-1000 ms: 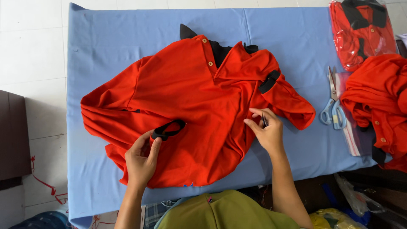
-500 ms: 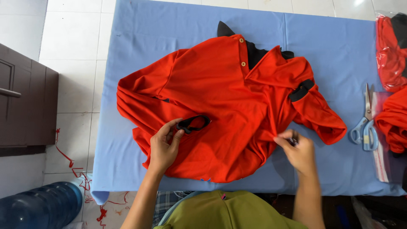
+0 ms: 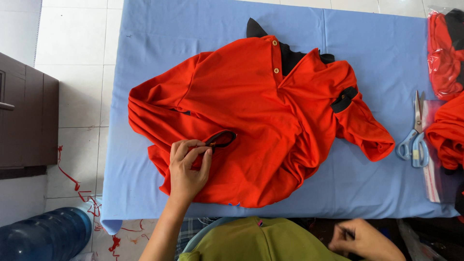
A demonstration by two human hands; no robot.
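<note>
Head view: left hand (image 3: 186, 169) pinching black cuff (image 3: 221, 139) of red shirt (image 3: 261, 121); right hand (image 3: 365, 239) grip unclear.

A crumpled orange short-sleeved polo shirt (image 3: 270, 121) with a black collar, black sleeve cuffs and two small buttons at its placket lies spread front-up, askew, on the blue-covered table. One black-trimmed cuff (image 3: 221, 139) lies folded over the shirt's lower left part, forming a dark loop.
</note>
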